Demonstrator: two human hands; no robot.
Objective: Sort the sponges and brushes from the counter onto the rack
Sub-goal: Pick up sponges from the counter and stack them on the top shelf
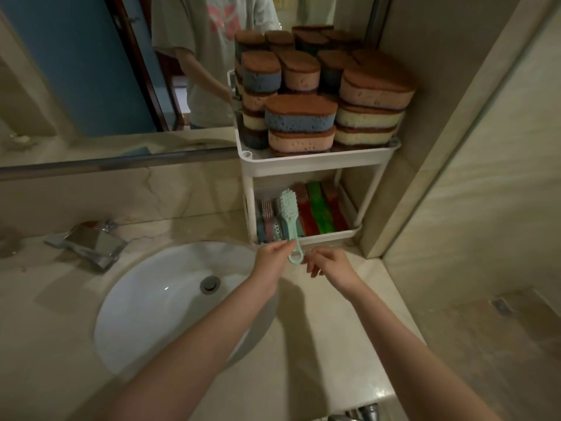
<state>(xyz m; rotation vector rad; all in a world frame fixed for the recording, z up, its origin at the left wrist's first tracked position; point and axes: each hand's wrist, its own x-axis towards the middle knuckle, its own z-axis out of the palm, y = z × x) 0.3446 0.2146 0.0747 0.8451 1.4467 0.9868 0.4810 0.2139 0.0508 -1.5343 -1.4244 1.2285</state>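
Note:
A white two-tier rack (306, 165) stands on the counter against the mirror and wall. Its top tier is piled with several brown-topped sponges (299, 115). The lower tier holds several brushes (268, 220) and red and green sponges (318, 211) standing on edge. My left hand (273, 258) pinches the handle of a mint-green brush (290, 214), whose bristled head points up in front of the lower tier. My right hand (329, 262) hovers just right of the brush's loop end, fingers loosely curled, holding nothing.
A white round sink (158, 299) with a drain lies left of my arms, with a chrome faucet (91, 241) behind it. The beige marble counter (334, 329) runs to a wall on the right. A mirror (91, 86) covers the back.

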